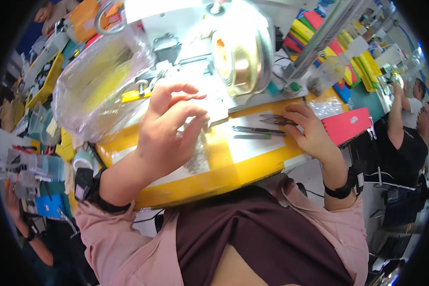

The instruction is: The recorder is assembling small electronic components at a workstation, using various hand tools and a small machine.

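My left hand [169, 128] is raised over the near side of the workbench, beside a brightly lit bench machine. Its thumb and index finger come together in a pinch; glare hides anything between the tips. On the right, my right hand [312, 133] rests low over a white sheet [245, 151], its fingers curled round the end of a dark two-pronged tool [270, 118]. Beside that hand lie dark tweezers [257, 130] and a thin dark strip with a green end [251, 137]. Behind the sheet stands a large spool [245, 62], gold-coloured inside.
A clear plastic bag with yellow contents [102, 81] lies at the left. A red bin [346, 126] stands right of my right hand, near a metal post [319, 40]. The bench has a yellow front edge [214, 178]. Other people sit at benches on both sides.
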Tool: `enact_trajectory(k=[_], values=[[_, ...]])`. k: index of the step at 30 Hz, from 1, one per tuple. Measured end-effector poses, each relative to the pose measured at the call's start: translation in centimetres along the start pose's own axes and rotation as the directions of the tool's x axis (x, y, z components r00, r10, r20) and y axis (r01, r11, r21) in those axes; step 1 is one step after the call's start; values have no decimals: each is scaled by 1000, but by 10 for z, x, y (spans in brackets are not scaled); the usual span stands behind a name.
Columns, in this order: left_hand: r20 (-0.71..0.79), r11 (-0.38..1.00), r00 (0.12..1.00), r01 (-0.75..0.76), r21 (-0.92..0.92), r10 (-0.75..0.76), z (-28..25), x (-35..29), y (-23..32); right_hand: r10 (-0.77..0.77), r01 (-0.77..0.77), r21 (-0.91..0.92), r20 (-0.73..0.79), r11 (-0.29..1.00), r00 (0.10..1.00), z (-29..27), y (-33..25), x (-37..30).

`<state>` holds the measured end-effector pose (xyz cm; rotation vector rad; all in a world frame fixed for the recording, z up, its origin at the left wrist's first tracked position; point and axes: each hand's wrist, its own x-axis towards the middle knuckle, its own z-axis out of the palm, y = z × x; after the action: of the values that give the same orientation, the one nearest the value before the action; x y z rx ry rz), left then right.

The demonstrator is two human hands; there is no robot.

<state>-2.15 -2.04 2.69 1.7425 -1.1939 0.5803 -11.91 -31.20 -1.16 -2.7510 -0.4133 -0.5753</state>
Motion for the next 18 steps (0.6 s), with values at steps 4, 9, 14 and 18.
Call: enact_trajectory(k=[4,9,14,18], values=[[23,998,998,53,37,-54,0,-1,-1,510,-510,-5,48,860,859,-47,27,11],[40,992,994,101,78,-104,-3,-2,4,448,-606,-20,-654,796,610,-116,101,44],[64,996,996,65,62,-69,-3,1,0,848,-563,673,-192,480,494,-116,143,63],[37,989,989,143,33,-145,-4,-4,-2,368,-233,302,-867,924,335,-118,86,86]])
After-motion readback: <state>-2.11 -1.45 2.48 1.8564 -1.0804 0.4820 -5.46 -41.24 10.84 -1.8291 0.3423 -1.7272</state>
